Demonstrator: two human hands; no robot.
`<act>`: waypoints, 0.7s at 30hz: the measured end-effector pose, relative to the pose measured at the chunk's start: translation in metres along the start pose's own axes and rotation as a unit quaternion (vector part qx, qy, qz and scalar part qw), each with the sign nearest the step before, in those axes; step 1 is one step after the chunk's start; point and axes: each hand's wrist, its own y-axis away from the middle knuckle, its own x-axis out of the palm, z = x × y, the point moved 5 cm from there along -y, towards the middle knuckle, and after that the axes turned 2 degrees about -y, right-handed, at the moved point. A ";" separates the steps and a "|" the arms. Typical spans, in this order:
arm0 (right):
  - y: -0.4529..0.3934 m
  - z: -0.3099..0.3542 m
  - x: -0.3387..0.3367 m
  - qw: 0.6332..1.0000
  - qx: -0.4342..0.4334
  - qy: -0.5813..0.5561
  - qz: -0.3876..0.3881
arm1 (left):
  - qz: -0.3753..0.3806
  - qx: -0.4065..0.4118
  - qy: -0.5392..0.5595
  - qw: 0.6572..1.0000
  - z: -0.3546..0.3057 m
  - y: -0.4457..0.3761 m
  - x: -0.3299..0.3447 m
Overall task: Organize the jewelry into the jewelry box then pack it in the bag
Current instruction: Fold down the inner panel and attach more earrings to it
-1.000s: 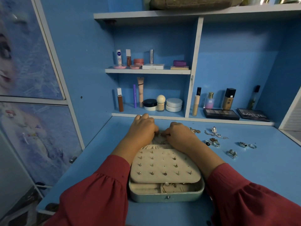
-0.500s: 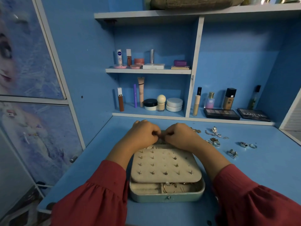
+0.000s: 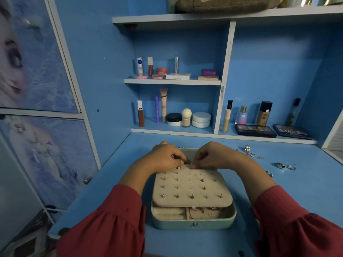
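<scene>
Both hands, left hand (image 3: 163,159) and right hand (image 3: 213,157), are meeting at the jewelry box's (image 3: 193,222) twelve o'clock edge, pinching a small earring (image 3: 187,162) onto the stud panel (image 3: 191,188); loose rings (image 3: 285,166) at two o'clock probably go next.

Fingertips (image 3: 181,160) hide a small jewelry piece (image 3: 188,161).

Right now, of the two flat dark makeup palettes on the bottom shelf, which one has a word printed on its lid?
The right-hand palette, nearest the right wall: its lid reads MATTE in pale letters. The left one shows rows of small colour pans instead.

One head-worn view — looking forward and down, close over the desk (image 3: 278,191).
</scene>
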 end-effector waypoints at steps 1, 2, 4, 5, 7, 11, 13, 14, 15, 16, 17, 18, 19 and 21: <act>0.000 0.000 0.000 1.000 -0.007 0.004 0.005 | 0.005 0.000 0.002 1.000 -0.001 0.000 0.001; 0.001 0.001 0.000 1.000 -0.015 0.006 0.006 | 0.008 -0.002 0.008 1.000 -0.002 0.000 0.001; 0.001 0.003 -0.001 1.000 -0.028 0.006 0.000 | 0.012 -0.008 0.032 0.999 -0.003 0.000 0.001; 0.001 0.003 -0.002 0.999 -0.032 0.001 -0.002 | 0.011 -0.009 0.048 0.999 -0.003 0.000 0.001; 0.001 0.004 -0.002 0.999 -0.039 -0.006 -0.001 | 0.000 -0.008 0.081 0.997 -0.002 -0.001 0.000; 0.001 0.004 -0.003 0.999 -0.046 -0.022 -0.003 | 0.005 0.005 0.053 0.999 -0.002 -0.004 0.006; 0.001 0.003 -0.003 0.999 -0.048 -0.022 -0.009 | 0.016 0.008 0.038 0.999 -0.001 -0.005 0.008; 0.000 0.003 -0.003 0.999 -0.048 -0.022 -0.012 | 0.017 0.010 0.048 0.999 -0.001 -0.004 0.008; 0.000 0.003 -0.003 0.999 -0.048 -0.022 -0.014 | 0.017 0.012 0.064 0.998 -0.001 -0.004 0.008; 0.000 0.003 -0.004 0.999 -0.049 -0.020 -0.015 | 0.017 0.014 0.082 0.996 -0.002 -0.003 0.007; -0.001 0.002 -0.003 0.998 -0.049 -0.019 -0.015 | 0.017 0.017 0.097 0.995 -0.003 -0.002 0.005; -0.001 0.002 -0.003 0.998 -0.050 -0.019 -0.015 | 0.018 0.017 0.108 0.994 -0.004 -0.002 0.005; -0.001 0.002 -0.003 0.998 -0.050 -0.021 -0.015 | 0.019 0.015 0.113 0.993 -0.004 -0.001 0.004; -0.001 0.001 -0.003 0.999 -0.044 -0.020 -0.012 | -0.003 0.007 0.133 0.991 -0.002 -0.001 -0.001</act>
